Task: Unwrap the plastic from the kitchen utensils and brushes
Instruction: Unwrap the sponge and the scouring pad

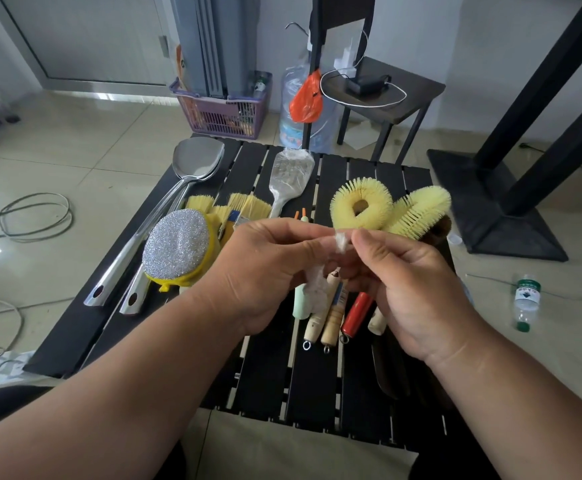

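The left hand [265, 268] and the right hand [410, 285] were raised together above the black slatted tabletop [265, 368], each pinching the same scrap of clear plastic wrap [340, 241] with curled fingers. The wrap looked crumpled and whitish, bunched between the fingertips and trailing down under the left palm.

Directly beneath the hands lay a row of brushes with their handles pointing toward the person: a pale green handle [301, 304], two light wooden handles [329, 322] with metal eyelets, and a red handle [356, 313]. Just beyond the right hand sat two round yellow bristle brushes [362, 204], touching each other. To the left rested a silver scouring pad [177, 247] with yellow backing, and two steel spatulas [164, 216] side by side. At the far edge a slotted turner [289, 174] lay wrapped in clear film.
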